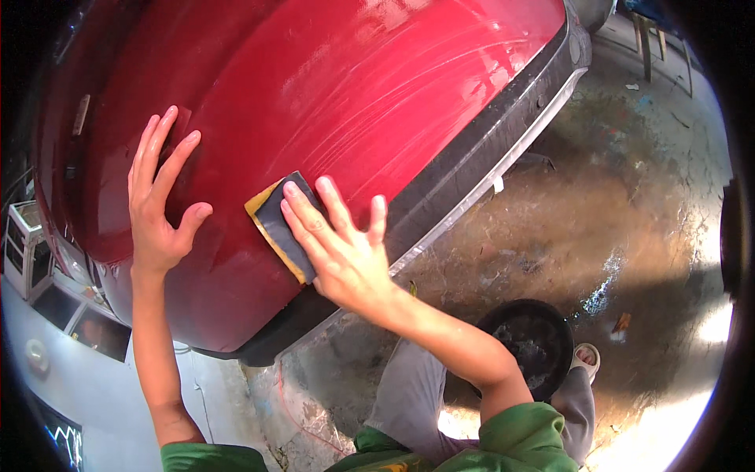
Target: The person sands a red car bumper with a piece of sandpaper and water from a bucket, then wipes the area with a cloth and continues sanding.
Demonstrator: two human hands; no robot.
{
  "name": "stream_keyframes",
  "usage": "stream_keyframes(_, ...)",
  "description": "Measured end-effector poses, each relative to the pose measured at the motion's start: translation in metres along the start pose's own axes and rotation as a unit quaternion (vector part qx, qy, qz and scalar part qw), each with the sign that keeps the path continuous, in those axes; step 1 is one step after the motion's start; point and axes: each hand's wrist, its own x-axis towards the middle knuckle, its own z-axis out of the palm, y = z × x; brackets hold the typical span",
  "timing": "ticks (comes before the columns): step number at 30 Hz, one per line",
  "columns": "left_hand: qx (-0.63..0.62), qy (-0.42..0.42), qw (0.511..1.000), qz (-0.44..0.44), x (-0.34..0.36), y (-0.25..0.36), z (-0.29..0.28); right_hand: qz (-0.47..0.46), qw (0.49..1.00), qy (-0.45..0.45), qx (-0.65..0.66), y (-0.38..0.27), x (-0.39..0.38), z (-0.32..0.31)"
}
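Note:
A wet red car body panel curves across the upper half, with pale scratch-like streaks on it. My right hand presses a dark grey sheet of sandpaper flat on the panel, near its black lower trim. A yellow layer shows along the sheet's left edge. Two fingers lie on the sheet; the others are spread beside it. Further left, my left hand is open with its fingers spread, holding nothing. It is over the panel; whether its fingertips touch the surface I cannot tell.
Black plastic trim runs along the panel's lower edge. A round black basin stands on the wet, stained concrete floor, beside my foot. Stool legs show at the upper right. A white-framed box is at the left.

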Motion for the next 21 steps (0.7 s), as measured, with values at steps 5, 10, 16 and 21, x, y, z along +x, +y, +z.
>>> stream_keyframes(5, 0.009, 0.008, 1.000, 0.013, 0.001, -0.001, -0.005, 0.086, 0.951, 0.213, -0.209, 0.098, 0.078, -0.063)
stream_keyframes(10, 0.032, 0.005, 0.999, 0.013, 0.002, -0.001, -0.007, 0.100, 0.963, 0.170, -0.182, 0.065, 0.074, -0.048)
stream_keyframes(16, 0.046, -0.013, 0.999, 0.011, -0.001, -0.006, -0.004, -0.015, 0.993, 0.067, -0.097, -0.016, -0.005, 0.012)
stream_keyframes(21, 0.042, -0.008, 0.999, 0.011, 0.007, 0.003, -0.008, 0.218, 0.927, 0.266, -0.147, 0.131, 0.080, -0.081)
